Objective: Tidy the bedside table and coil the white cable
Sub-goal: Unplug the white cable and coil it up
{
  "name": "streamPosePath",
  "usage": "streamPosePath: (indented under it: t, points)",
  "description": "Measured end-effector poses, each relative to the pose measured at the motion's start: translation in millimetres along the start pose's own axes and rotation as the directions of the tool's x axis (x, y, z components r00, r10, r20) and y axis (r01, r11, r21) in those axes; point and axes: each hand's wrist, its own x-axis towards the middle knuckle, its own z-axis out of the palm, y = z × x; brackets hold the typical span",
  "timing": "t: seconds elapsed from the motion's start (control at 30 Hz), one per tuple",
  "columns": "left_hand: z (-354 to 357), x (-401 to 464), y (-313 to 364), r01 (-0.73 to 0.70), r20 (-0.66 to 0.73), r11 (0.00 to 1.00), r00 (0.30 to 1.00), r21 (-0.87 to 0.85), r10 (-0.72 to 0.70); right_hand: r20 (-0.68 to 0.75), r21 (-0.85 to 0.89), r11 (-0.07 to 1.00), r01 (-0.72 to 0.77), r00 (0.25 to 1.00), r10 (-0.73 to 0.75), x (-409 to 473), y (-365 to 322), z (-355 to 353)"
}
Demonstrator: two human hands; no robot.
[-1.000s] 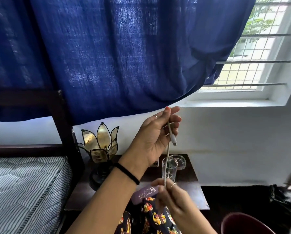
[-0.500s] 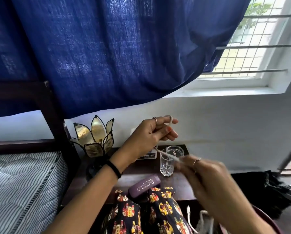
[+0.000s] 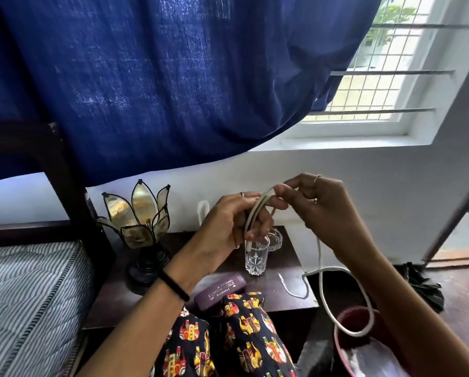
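1. The left hand (image 3: 229, 224) is raised above the bedside table (image 3: 279, 289), its forearm reaching up from the lower left with a black band at the wrist.
2. Its fingers are curled around a loop of the white cable (image 3: 320, 270), which is gripped against the palm; one plug end is seen hanging below the hand, just above the glass (image 3: 256, 258).
3. The right hand (image 3: 319, 205) is held level with the left and just beside it, the forearm rising from the lower right.
4. The top of the loop is pinched between the right thumb and forefinger, the other fingers being bent loosely behind; a ring is worn on one of them.
5. From the right hand the cable is let down past the table's right edge, where a wide loop is formed over a dark red bucket (image 3: 364, 346).
6. A thinner white lead is laid on the table's right part, near the glass.
7. A purple case (image 3: 219, 291) is placed at the table's front edge, and a petal-shaped lamp (image 3: 140, 221) stands at its left end beside the bed.
8. A blue curtain (image 3: 160, 77) is hung across the window above.
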Motion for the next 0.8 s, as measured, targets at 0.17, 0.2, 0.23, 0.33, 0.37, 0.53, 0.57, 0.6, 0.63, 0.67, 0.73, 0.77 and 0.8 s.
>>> streamPosePath:
  t: [0.17, 0.2, 0.23, 0.33, 0.37, 0.53, 0.57, 0.6, 0.63, 0.67, 0.73, 0.77, 0.8]
  points:
    - [3, 1, 5, -0.006, -0.103, 0.997, 0.995, 0.08, 0.014, 0.206, 0.275, 0.954, -0.122, 0.976, 0.065, -3, 6, 4]
    - [5, 2, 6, -0.014, -0.116, 0.997, 0.993, 0.071, 0.022, 0.254, 0.322, 0.934, -0.158, 0.964, 0.076, -5, 7, 5]
    - [6, 3, 6, -0.02, -0.122, 0.999, 0.992, 0.047, 0.026, 0.294, 0.36, 0.912, -0.198, 0.952, 0.09, -7, 9, 7]
    - [9, 6, 10, -0.046, -0.135, 0.998, 0.99, -0.033, 0.041, 0.378, 0.442, 0.845, -0.302, 0.917, 0.13, -13, 15, 7]
    - [9, 7, 12, -0.06, -0.149, 0.997, 0.987, -0.047, 0.052, 0.398, 0.452, 0.834, -0.316, 0.908, 0.129, -16, 18, 6]
    - [6, 14, 23, -0.137, -0.246, 0.986, 0.963, -0.099, 0.109, 0.466, 0.397, 0.843, -0.362, 0.871, 0.155, -33, 34, -2]
    - [5, 15, 25, -0.151, -0.261, 0.983, 0.958, -0.103, 0.12, 0.481, 0.381, 0.849, -0.366, 0.863, 0.157, -37, 38, -4]
    - [4, 16, 27, -0.164, -0.275, 0.981, 0.953, -0.107, 0.129, 0.494, 0.366, 0.855, -0.368, 0.855, 0.157, -40, 42, -5]
    - [3, 16, 29, -0.177, -0.288, 0.978, 0.948, -0.112, 0.138, 0.503, 0.357, 0.858, -0.369, 0.85, 0.156, -43, 45, -7]
    - [2, 16, 31, -0.188, -0.298, 0.975, 0.943, -0.118, 0.146, 0.509, 0.349, 0.861, -0.371, 0.846, 0.158, -46, 48, -9]
    - [0, 16, 34, -0.202, -0.31, 0.971, 0.938, -0.126, 0.155, 0.52, 0.309, 0.872, -0.38, 0.835, 0.18, -51, 55, -14]
    - [0, 16, 36, -0.204, -0.314, 0.97, 0.937, -0.128, 0.156, 0.525, 0.276, 0.882, -0.383, 0.828, 0.195, -54, 59, -17]
    - [0, 17, 36, -0.203, -0.315, 0.971, 0.936, -0.129, 0.154, 0.529, 0.245, 0.89, -0.385, 0.822, 0.21, -57, 62, -21]
